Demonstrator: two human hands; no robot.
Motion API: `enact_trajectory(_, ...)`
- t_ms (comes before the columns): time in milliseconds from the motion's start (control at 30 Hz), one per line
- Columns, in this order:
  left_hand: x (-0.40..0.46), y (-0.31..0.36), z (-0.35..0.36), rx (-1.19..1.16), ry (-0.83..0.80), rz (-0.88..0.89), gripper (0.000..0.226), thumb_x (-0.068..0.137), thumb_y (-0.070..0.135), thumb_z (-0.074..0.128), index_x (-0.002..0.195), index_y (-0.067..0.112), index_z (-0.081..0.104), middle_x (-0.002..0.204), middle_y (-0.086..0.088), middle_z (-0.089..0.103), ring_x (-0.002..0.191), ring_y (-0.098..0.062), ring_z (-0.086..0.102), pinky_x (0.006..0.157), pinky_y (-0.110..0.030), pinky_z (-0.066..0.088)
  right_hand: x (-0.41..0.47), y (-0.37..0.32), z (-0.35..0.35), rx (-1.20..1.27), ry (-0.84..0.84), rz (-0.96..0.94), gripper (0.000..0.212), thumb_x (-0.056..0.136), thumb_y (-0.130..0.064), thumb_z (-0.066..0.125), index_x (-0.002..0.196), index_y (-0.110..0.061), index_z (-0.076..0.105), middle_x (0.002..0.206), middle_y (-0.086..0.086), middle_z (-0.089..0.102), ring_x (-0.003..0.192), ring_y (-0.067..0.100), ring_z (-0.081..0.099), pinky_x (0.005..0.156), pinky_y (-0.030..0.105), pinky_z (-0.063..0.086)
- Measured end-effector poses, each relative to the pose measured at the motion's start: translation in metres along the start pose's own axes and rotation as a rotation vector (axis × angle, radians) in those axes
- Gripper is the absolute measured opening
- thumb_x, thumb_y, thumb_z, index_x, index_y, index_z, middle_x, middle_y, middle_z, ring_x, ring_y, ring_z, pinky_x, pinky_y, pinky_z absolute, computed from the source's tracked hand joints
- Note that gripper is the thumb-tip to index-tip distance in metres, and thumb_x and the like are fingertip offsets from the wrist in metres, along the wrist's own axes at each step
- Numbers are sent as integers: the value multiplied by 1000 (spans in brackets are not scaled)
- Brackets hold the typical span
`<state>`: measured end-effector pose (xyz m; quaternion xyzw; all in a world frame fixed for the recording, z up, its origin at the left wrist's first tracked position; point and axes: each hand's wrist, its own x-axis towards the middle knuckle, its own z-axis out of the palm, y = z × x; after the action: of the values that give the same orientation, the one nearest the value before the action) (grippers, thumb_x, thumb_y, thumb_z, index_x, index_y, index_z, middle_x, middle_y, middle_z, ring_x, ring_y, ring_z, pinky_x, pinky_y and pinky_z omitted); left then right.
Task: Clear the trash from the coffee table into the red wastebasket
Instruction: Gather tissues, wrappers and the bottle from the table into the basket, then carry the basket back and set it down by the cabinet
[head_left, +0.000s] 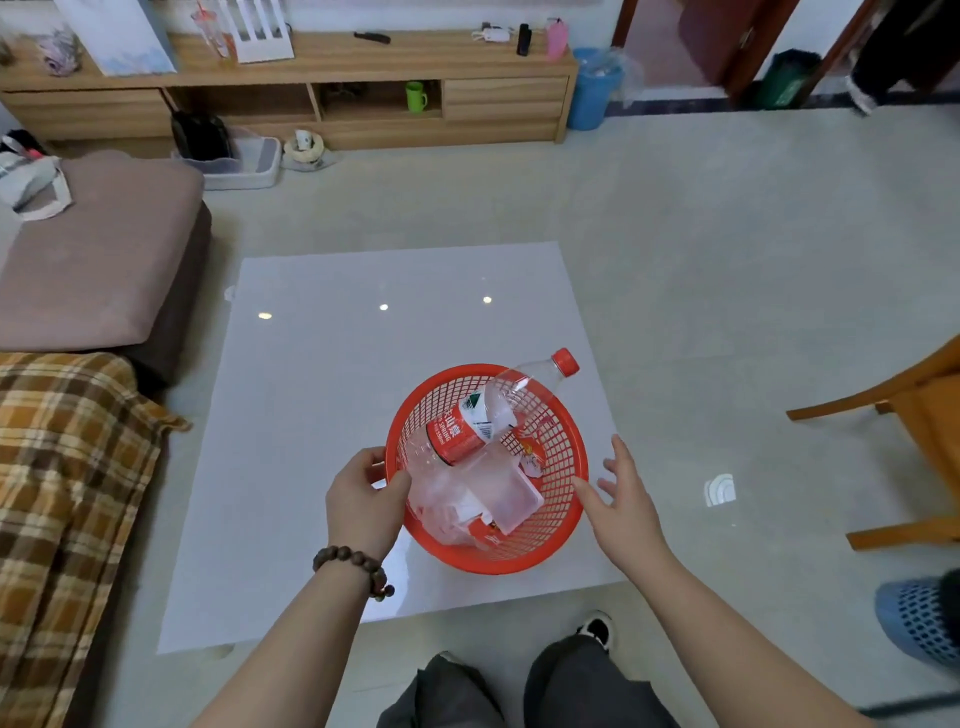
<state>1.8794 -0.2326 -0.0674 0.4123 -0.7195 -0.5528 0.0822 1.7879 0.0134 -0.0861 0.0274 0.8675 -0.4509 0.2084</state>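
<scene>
Left hand (363, 501) grips filled red wastebasket (558, 540) rim

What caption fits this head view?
Left hand grips red mesh wastebasket holding clear plastic bottle; right hand open.

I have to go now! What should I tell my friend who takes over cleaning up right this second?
Left hand: gripping the rim of the red basket.
Right hand: open, fingers spread, beside the basket's right edge, holding nothing.
Basket: on the white table, near the front edge.
Inside it: a bottle with its red cap poking over the rim, a clear tub and some wrappers.
Done: the rest of the tabletop shows no trash.
Left: probably just putting the basket away; push the bottle down first so it does not tip out.
</scene>
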Motion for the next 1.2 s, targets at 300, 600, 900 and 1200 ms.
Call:
enact_trajectory(300,-11,43,95,20,3,67,17,80,17,64,87,33,63,90,8,67,86,-25,68,73,-48,58,50,26,-73,125,-3,-38,39,91,-14,54,125,-32,49,94,-20,61,84,-1,61,67,17,50)
enact_trajectory(600,-52,96,280,43,147,68,15,84,24,62,86,39,60,86,16,66,83,-16,68,69,-39,57,148,95,-232,106,-67,-118,45,89,-6,50,126,-30,50,103,-10,67,95,11,65,85,35,54)
enact_trajectory(900,-67,149,389,55,217,55,13,85,32,64,85,44,59,83,27,61,76,4,62,57,-20,45,224,107,-337,87,-110,-181,43,90,-4,49,127,-26,51,102,-11,64,96,13,64,86,31,51)
enact_trajectory(1200,-7,184,429,18,309,25,19,86,31,63,104,26,66,91,12,65,80,-2,61,64,-22,48,322,73,-349,46,-211,-233,32,96,-23,49,126,-33,49,108,-13,60,90,3,60,66,13,45)
